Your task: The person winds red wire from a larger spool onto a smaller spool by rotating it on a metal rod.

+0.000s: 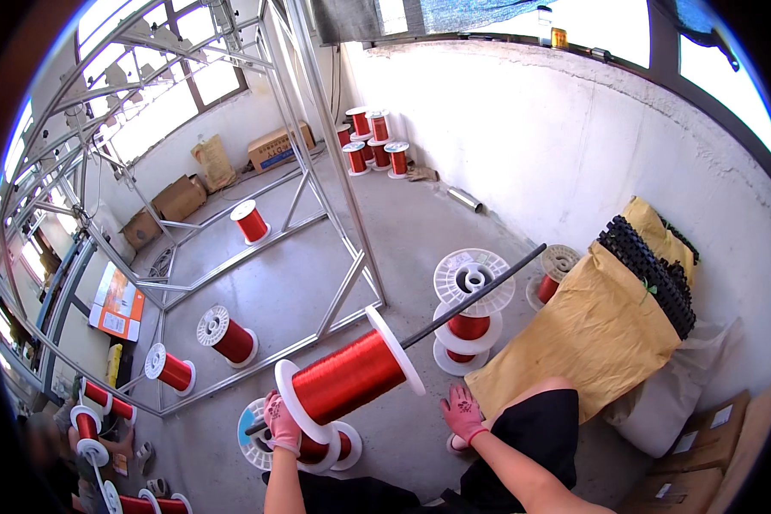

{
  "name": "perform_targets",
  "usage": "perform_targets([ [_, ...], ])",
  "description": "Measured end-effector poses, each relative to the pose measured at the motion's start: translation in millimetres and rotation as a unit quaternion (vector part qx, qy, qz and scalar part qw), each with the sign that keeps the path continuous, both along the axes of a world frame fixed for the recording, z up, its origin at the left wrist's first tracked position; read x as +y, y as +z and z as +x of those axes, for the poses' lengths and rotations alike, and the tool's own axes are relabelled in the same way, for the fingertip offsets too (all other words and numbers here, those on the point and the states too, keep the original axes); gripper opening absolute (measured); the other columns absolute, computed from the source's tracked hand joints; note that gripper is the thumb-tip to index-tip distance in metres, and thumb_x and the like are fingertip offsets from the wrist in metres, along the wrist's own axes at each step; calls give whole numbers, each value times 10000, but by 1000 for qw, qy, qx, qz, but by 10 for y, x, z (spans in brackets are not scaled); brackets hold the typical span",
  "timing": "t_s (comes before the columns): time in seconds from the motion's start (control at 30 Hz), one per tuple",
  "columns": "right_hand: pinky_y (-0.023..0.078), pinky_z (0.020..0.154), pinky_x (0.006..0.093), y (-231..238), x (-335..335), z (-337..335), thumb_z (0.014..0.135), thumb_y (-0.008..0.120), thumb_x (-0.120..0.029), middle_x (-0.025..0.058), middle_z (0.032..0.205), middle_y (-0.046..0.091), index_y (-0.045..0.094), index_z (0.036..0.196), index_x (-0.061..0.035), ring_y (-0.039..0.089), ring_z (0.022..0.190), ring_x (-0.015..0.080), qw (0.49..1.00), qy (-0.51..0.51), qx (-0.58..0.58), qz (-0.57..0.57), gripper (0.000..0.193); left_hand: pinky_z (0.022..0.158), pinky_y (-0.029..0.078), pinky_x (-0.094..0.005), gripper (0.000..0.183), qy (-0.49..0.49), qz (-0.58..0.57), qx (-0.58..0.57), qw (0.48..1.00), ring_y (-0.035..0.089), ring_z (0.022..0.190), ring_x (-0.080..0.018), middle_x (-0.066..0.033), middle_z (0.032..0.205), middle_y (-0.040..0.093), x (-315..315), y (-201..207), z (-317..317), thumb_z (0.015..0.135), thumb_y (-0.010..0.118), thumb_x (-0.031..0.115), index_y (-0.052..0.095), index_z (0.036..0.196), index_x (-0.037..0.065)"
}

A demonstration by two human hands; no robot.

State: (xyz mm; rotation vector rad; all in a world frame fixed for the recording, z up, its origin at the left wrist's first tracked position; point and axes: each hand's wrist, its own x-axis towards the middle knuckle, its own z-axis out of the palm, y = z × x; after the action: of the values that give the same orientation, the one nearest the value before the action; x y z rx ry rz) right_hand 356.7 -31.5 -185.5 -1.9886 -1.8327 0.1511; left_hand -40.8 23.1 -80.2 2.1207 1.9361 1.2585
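Gripping a black rod (480, 295) threaded through a red-wire spool (349, 377), the left hand (281, 421) lifts; the right hand (463, 413) hangs spread, empty.

Left hand (281, 421) clenched; right hand (463, 414) spread, palm down.

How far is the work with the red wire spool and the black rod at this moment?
Done: the black rod already passes through the big red wire spool. In hand: the left hand grips the rod's near end, holding the spool off the floor; the right hand rests low, by the person's knee. Left: the spool is not on the metal frame; other spools stand on the floor.
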Motion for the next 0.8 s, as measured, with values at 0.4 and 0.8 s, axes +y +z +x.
perform_targets([
  [0.4, 426, 869, 394, 607, 0, 130, 897, 452, -327, 159, 1104, 570, 539, 1048, -23, 544, 1023, 307, 953, -92, 269, -105, 350, 928, 400, -311, 152, 37, -43, 75, 996, 592, 861, -210, -78, 817, 631, -34, 125, 60, 777, 510, 147, 626, 815, 55],
  [0.8, 491, 791, 377, 2583, 1906, -1190, 881, 461, -224, 194, 1033, 597, 518, 1028, -27, 608, 955, 315, 983, 85, 23, -164, 253, 915, 408, -309, 214, -4, -45, 125, 991, 590, 868, -198, -86, 841, 618, -3, 51, -12, 865, 412, 164, 551, 965, 37],
])
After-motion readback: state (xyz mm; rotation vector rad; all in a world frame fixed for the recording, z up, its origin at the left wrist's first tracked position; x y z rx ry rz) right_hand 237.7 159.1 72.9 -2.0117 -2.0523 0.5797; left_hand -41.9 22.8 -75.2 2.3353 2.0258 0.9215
